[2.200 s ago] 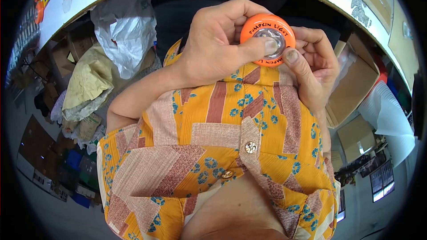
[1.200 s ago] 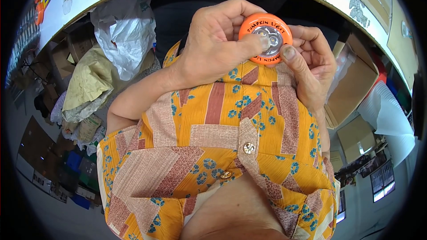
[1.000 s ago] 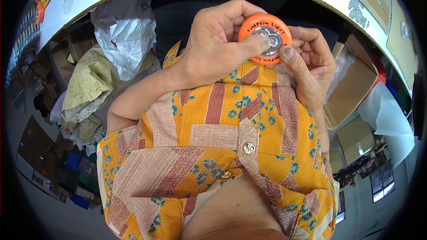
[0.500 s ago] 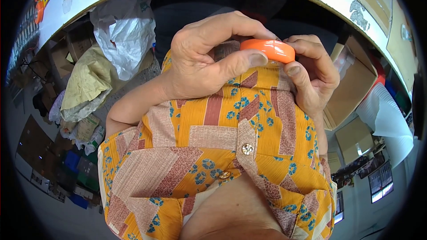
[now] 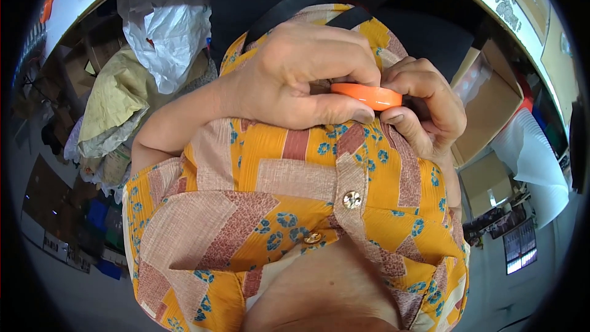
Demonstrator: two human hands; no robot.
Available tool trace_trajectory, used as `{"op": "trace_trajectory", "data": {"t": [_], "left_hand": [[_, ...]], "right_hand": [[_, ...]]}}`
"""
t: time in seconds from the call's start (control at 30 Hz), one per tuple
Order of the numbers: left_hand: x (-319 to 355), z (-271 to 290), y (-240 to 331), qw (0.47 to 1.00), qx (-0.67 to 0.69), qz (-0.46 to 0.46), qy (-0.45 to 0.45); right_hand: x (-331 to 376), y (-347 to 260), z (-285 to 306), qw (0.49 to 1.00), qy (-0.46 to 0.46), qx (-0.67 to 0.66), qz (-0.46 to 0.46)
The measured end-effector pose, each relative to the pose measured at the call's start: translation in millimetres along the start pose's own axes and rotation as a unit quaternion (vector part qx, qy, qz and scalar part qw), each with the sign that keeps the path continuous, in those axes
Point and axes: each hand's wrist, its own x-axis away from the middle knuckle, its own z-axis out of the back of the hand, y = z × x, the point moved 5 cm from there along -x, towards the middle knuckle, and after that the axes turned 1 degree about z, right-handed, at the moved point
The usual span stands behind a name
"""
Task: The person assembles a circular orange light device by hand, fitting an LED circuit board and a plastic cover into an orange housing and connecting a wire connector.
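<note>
Closest to me is my own shirt (image 5: 295,178), mustard yellow with pinkish-brown patches and little teal flowers, with one shiny button (image 5: 351,200) on the front strip and another button (image 5: 313,238) lower down near the open neck. Just past that, my hands are close together in front of my belly, both clamped on a flat orange disc (image 5: 367,96). It's held up off the cloth and edge-on to me, so I mostly get its glossy rim and can't make out its faces.

My left hand (image 5: 286,77) has the disc's left side, thumb along the near edge and fingers bent over the top. My right hand (image 5: 430,107) has the other end, fingers curled over it and thumb tip just under the rim. Can't really tell if the fingertips of the two hands touch each other.

Further out on the left there's a crumpled white plastic bag (image 5: 166,31), with a pale yellow sack (image 5: 114,95) partly behind and below it. Over on the right sits an open cardboard carton (image 5: 488,104), with a curled sheet of white foam (image 5: 534,163) beside it. The white tabletop (image 5: 80,9) arcs around the top corners, scuffed grey on the right, and way down on the lower right is a bright barred window (image 5: 521,247).
</note>
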Motion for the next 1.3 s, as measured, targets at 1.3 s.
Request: {"op": "trace_trajectory", "data": {"t": [1.3], "left_hand": [[-23, -8, -16, 0.964, 0.088, 0.238, 0.077]], "right_hand": [[1, 37, 7, 0.909, 0.227, -0.288, -0.198]]}}
